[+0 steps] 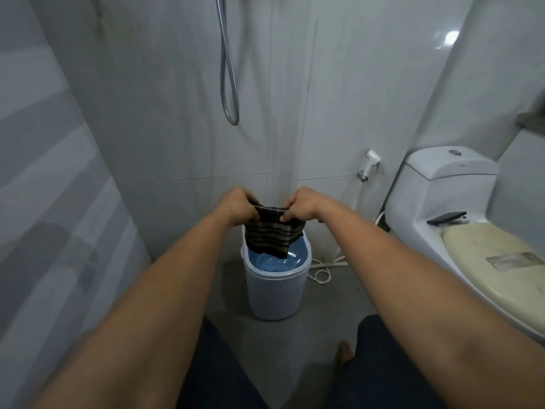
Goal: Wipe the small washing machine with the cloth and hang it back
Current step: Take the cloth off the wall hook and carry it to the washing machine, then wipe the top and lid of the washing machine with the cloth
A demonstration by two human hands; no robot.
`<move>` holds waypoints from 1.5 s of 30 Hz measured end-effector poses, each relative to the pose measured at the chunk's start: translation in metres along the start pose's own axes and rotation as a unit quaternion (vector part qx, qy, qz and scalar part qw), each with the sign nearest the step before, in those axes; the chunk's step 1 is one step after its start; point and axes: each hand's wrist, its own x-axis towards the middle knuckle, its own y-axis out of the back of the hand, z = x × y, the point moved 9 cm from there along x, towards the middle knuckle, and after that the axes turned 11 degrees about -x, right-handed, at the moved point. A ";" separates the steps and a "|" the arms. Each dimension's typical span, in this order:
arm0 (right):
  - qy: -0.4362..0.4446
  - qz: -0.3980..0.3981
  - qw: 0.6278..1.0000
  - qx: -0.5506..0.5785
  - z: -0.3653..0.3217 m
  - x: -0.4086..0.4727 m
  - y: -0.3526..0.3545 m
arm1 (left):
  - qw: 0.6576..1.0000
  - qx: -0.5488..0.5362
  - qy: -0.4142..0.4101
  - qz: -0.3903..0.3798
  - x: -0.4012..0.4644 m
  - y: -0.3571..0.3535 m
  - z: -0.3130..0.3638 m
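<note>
Both forearms reach forward over dark trousers. Left hand (pixel 237 206) and right hand (pixel 303 203) each pinch a top corner of a dark striped cloth (pixel 272 234), which hangs over the open blue-tubbed washer (pixel 277 290) on the floor, left of the toilet (pixel 436 190).

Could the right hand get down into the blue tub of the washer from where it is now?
Probably yes: the right hand is just above the washer, whose top is open, with only the hanging cloth between.
</note>
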 end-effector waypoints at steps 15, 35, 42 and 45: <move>-0.030 -0.104 0.849 0.517 0.054 0.019 -0.014 | 0.983 -0.030 -0.151 -0.096 -0.008 -0.043 0.035; 0.034 -0.064 0.951 0.302 0.086 0.087 -0.077 | 0.992 -0.074 -0.036 -0.093 0.087 -0.064 -0.062; 0.001 -0.082 0.962 0.261 0.114 0.190 -0.139 | 0.986 -0.141 0.034 -0.088 0.162 -0.093 -0.148; -0.050 -0.066 0.965 0.249 0.143 0.229 -0.152 | 0.982 -0.147 0.098 -0.061 0.177 -0.103 -0.205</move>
